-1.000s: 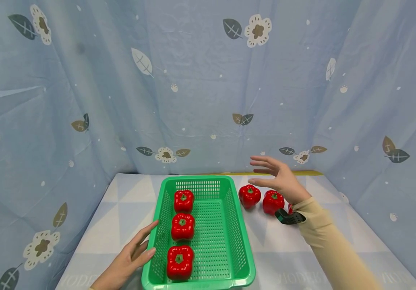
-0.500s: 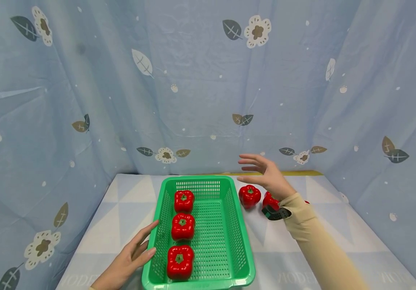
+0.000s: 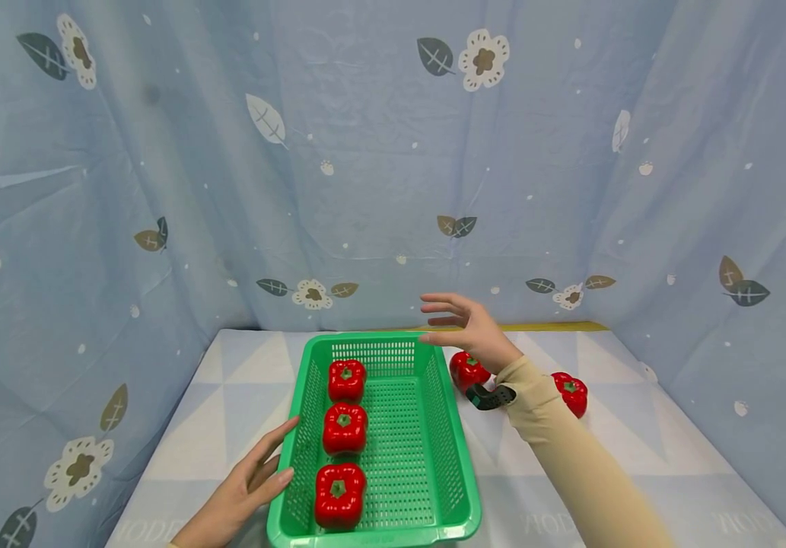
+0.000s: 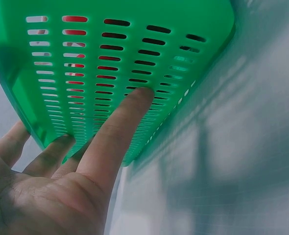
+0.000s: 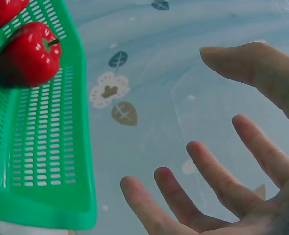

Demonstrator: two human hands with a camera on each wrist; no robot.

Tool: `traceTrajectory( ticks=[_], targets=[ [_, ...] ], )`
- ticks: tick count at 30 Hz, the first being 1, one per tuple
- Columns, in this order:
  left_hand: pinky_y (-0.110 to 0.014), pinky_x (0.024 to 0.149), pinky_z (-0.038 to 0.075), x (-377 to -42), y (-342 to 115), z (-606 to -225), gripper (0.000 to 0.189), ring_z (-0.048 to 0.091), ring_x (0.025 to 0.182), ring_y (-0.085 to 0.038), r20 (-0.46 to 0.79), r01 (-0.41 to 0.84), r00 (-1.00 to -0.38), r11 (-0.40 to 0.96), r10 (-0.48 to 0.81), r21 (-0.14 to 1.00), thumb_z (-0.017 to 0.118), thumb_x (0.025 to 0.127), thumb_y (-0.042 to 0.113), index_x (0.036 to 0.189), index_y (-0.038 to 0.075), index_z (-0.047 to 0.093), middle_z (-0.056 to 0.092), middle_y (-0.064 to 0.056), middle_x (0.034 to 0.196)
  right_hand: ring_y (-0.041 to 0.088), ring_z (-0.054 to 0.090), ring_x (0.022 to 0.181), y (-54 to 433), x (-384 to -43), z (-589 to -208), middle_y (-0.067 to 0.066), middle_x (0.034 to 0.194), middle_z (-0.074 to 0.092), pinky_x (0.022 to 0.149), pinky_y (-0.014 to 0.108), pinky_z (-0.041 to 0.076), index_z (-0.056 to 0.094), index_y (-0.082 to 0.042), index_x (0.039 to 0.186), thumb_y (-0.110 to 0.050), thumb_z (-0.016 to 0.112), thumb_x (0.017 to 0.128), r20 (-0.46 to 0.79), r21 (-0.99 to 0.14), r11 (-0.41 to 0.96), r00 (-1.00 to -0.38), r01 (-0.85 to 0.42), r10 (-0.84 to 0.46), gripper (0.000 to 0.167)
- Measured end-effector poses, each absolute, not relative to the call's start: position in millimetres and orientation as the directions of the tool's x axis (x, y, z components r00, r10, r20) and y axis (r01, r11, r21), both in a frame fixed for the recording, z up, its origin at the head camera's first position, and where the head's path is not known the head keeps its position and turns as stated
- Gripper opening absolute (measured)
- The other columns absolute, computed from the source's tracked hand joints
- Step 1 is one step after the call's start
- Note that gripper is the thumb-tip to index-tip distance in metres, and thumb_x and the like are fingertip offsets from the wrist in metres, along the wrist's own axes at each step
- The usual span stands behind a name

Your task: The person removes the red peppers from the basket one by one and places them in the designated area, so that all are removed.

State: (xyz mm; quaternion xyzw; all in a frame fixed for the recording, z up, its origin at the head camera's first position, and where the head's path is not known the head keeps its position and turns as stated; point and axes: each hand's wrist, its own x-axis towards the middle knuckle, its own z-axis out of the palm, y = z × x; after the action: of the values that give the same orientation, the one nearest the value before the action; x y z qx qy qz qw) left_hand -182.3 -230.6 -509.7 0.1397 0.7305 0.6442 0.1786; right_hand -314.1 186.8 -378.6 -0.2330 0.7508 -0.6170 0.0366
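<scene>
**Three red peppers (image 3: 345, 428) in the green basket (image 3: 398, 450), my hands at either side**

The peppers stand in a row along the left side of the basket, stems up, with the bare mesh floor showing to their right. The basket sits on the table, its long sides running away from me.

My left hand (image 3: 242, 485) is at the basket's left side, fingers loosely extended and apart, fingertips touching the plastic. From the left wrist, one fingertip lies against the slotted outer wall; I'm not gripping anything else.

My right hand (image 3: 472, 332) hangs in the air by the far right corner, fingers spread and thumb well away from them, with nothing in its hold. A dark band (image 3: 488, 396) circles that wrist, below a beige sleeve (image 3: 574, 449).

Beyond the basket's right wall, one loose pepper (image 3: 466, 371) is partly covered by my wrist, and another pepper (image 3: 573, 393) peeks out past the sleeve.

The cloth (image 3: 183, 434) beneath is white and pale blue, and a blue curtain (image 3: 365, 167) printed with flowers and leaves surrounds the table.
</scene>
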Motion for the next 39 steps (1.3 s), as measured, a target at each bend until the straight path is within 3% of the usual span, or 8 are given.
traceTrajectory(
  ticks=[16,20,28,39],
  targets=[
    [-0.077,0.12,0.033,-181.1,-229.8,-511.2,0.065,0.009,0.156,-0.067,-0.074,-0.023,-0.91,0.13,0.409,0.991,0.053,0.118,0.022,0.176,0.028,0.023,0.004,-0.019,0.181,0.042,0.054,0.143,148.0,-327.7,-397.1,0.013,0.153,0.06,0.112,0.056,0.052,0.06,-0.018,0.158,-0.007,0.086,0.096,0.163,-0.948,0.175,-0.876,-0.267,-0.453,0.067],
    [-0.077,0.12,0.032,-180.7,-229.0,-511.5,0.065,0.009,0.157,-0.067,-0.071,-0.018,-0.914,0.135,0.399,0.991,0.054,0.118,0.022,0.176,0.029,0.024,0.005,-0.017,0.182,0.047,0.054,0.142,136.1,-330.6,-400.9,0.012,0.153,0.06,0.109,0.055,0.054,0.062,-0.019,0.156,-0.009,0.089,0.093,0.13,-0.949,0.194,-0.871,-0.247,-0.473,0.069],
    [-0.077,0.12,0.032,-179.5,-228.7,-511.7,0.066,0.009,0.157,-0.067,-0.072,-0.018,-0.913,0.137,0.402,0.99,0.054,0.118,0.022,0.176,0.03,0.023,0.005,-0.017,0.182,0.057,0.05,0.142,116.4,-339.3,-410.5,0.03,0.158,0.051,0.106,0.052,0.058,0.06,-0.011,0.157,-0.003,0.085,0.094,0.072,-0.961,0.186,-0.83,-0.207,-0.553,0.068],
    [-0.076,0.122,0.029,-177.2,-226.4,-512.3,0.065,0.015,0.158,-0.064,-0.064,-0.003,-0.927,0.163,0.37,0.987,0.057,0.117,0.024,0.174,0.035,0.027,0.011,-0.012,0.181,0.057,0.048,0.142,95.2,-344.0,-422.6,0.031,0.16,0.047,0.098,0.054,0.06,0.056,-0.007,0.16,-0.007,0.086,0.093,-0.013,-0.968,0.212,-0.816,-0.134,-0.577,0.073]
  ],
)
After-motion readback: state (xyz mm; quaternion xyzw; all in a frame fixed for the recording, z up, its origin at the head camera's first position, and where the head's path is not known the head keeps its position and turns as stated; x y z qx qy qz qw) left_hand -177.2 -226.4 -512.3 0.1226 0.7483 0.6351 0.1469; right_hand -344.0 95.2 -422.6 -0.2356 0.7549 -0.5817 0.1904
